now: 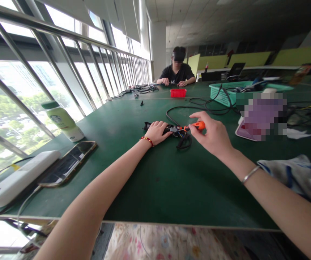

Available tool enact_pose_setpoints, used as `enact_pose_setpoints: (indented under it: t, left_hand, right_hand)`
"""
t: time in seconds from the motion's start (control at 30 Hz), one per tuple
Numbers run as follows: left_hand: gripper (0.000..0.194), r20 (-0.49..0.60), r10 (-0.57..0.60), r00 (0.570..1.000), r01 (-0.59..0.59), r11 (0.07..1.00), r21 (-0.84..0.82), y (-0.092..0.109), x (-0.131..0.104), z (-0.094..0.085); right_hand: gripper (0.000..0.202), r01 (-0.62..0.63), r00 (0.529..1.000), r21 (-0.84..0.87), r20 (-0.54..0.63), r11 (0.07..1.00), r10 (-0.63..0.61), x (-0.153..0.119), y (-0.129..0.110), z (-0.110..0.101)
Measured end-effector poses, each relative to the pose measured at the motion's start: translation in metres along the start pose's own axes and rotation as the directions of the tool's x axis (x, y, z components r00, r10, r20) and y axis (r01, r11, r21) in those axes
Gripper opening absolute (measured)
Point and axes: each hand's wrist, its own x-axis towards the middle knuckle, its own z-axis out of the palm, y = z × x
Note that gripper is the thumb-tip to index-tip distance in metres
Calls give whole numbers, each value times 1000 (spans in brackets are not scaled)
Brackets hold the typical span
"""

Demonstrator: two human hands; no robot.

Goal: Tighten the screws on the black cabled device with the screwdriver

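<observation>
My left hand [157, 132], with a red beaded bracelet at the wrist, lies over a long black electrical device [174, 130] and holds it down on the green table. Coloured wires and a black loop show at the device's right end. In my right hand [209, 133] is a screwdriver [198, 125] with an orange handle. Its handle rests between thumb and palm, the index finger raised off it. The shaft points left at the device's wired end; whether the tip sits in a screw is too small to tell.
A red basket [178, 93] and a green basket [223, 94] stand farther back. Black cable [182, 107] trails behind the device. To my left are a bottle [62, 121], a phone [70, 162] and a power strip [22, 177]. A cloth [296, 175] lies right; a person [177, 70] sits opposite.
</observation>
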Motion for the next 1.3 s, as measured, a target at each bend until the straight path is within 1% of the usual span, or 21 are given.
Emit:
enact_pose_setpoints:
  t: [0.1, 0.17, 0.33, 0.43, 0.63, 0.77, 0.87, 1.03, 1.2, 1.3]
  left_hand:
    - [43, 1, -6, 1000, 6, 1000, -1, 1, 0, -1]
    - [43, 3, -10, 1000, 10, 1000, -8, 1, 0, -2]
    - [43, -3, -6, 1000, 6, 1000, -8, 1, 0, -1]
    - [43, -9, -5, 1000, 5, 1000, -6, -1, 0, 1]
    - [43, -12, -4, 1000, 4, 1000, -28, -1, 0, 1]
    - [43, -6, -8, 1000, 8, 1000, -27, 0, -1, 0]
    - [44, 0, -17, 1000, 17, 1000, -21, 1, -1, -1]
    - [43, 15, -23, 1000, 24, 1000, -18, 2, -3, -2]
    - [44, 22, -21, 1000, 21, 1000, -3, 1, -4, -1]
    - [45, 18, -19, 1000, 19, 1000, 2, 1, -4, 0]
  right_hand:
    - [25, -28, 1000, -7, 12, 1000, 29, 1, 0, 0]
    - [25, -22, 1000, -8, 4, 1000, 22, 0, 0, 0]
    - [34, 6, 1000, 23, -26, 1000, -5, -1, -1, 1]
    - [35, 4, 1000, 19, -19, 1000, -4, -1, -2, 0]
    - [21, -2, 1000, -22, -25, 1000, 2, 0, 1, -1]
    - [20, 7, 999, -54, -34, 999, -9, 0, 0, -1]
    - [15, -2, 1000, -63, -31, 998, 0, -1, -1, -1]
    - [24, -14, 999, -41, -46, 999, 12, -3, -1, 1]
    - [22, -7, 999, -30, -50, 1000, 6, -3, 2, 2]
    - [25, -22, 999, -17, -41, 1000, 22, -2, 1, 1]
